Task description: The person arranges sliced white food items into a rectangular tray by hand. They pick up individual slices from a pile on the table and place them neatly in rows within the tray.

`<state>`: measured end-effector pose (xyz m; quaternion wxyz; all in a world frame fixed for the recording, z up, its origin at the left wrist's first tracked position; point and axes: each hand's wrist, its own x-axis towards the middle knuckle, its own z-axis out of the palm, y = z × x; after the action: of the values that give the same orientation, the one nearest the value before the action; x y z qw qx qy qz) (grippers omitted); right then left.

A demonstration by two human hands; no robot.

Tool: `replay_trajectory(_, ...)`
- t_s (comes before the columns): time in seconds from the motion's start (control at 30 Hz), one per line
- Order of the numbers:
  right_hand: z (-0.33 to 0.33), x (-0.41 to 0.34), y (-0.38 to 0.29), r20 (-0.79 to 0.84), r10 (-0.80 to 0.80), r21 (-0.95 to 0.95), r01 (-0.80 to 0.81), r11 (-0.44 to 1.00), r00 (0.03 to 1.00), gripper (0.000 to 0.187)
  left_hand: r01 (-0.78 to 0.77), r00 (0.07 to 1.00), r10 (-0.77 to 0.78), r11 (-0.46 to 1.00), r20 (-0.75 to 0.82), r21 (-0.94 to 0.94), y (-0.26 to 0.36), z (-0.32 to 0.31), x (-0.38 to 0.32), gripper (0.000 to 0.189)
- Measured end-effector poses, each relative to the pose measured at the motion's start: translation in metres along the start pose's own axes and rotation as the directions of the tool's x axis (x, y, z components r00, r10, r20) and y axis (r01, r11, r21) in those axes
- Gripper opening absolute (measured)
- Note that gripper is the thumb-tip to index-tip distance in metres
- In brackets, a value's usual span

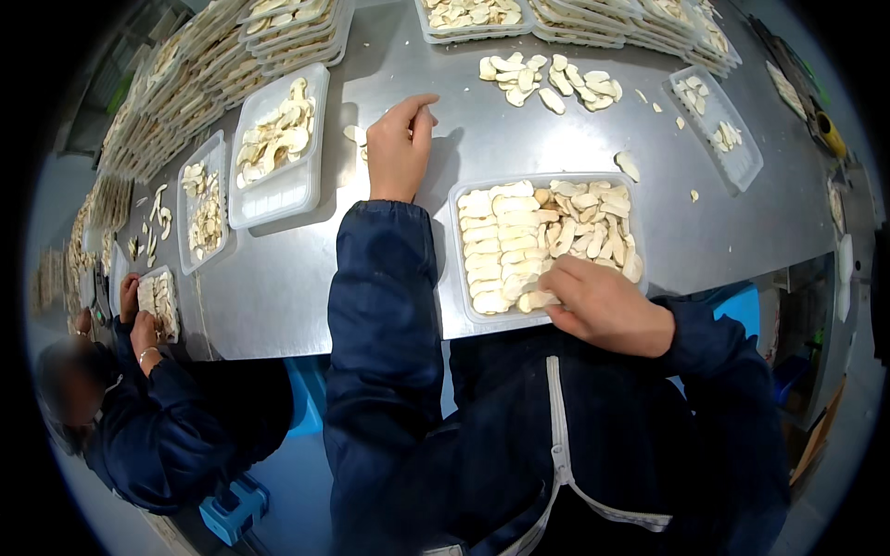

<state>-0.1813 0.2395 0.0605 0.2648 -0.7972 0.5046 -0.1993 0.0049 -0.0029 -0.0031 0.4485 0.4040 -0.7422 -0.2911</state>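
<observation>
In front of me a clear plastic tray (549, 178) lies at the table's near edge. Its left part holds pale mushroom slices (481, 243) laid in two neat columns; loose slices (591, 222) are heaped in its right part. My right hand (601, 302) pinches one slice (535, 301) at the near end of the second column. Beyond the tray's left side, my left hand (403, 142) is raised over the table with its fingers curled and the index finger bent forward. Its palm faces away, so whether it holds anything is hidden. Some slices (354, 135) lie beside it.
The steel table (278, 292) bears stacked filled trays (299, 42) at the back, a tray of large slices (278, 201) at left, loose slices (518, 76) behind, and a tray of small pieces (737, 153) at right. A co-worker's hands (144, 332) touch another tray at far left.
</observation>
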Motion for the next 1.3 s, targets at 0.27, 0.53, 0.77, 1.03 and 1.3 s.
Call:
replay_trajectory(0.27, 0.018, 0.0, -0.005, 0.007, -0.01, -0.101, 0.01, 0.995, 1.0, 0.027, 0.001, 1.0, -0.001, 1.0, 0.001, 0.009, 0.001, 0.0, -0.001, 0.022)
replay_trajectory(0.53, 0.004, -0.006, -0.001, -0.09, 0.027, -0.092, -0.036, 0.995, 0.996, 0.022, 0.065, 0.998, -0.065, 0.997, 0.022, -0.031, 0.003, 0.0, 0.0, 0.023)
replay_trajectory(0.77, -0.029, -0.036, 0.031, -0.442, 0.307, 0.011, -0.337, 0.941, 0.843, 0.011, 0.063, 0.998, -0.063, 0.998, 0.019, -0.008, 0.007, -0.004, -0.003, 0.023)
replay_trajectory(1.03, -0.059, -0.075, 0.089, -0.609, 0.533, 0.184, -0.549, 0.815, 0.588, 0.012, 0.073, 0.997, -0.072, 0.997, 0.025, -0.007, 0.009, -0.004, -0.004, 0.023)
replay_trajectory(1.3, -0.064, -0.073, 0.13, -0.555, 0.56, 0.173, -0.574, 0.8, 0.614, 0.016, 0.069, 0.997, -0.068, 0.997, 0.023, -0.033, 0.005, -0.003, -0.005, 0.024)
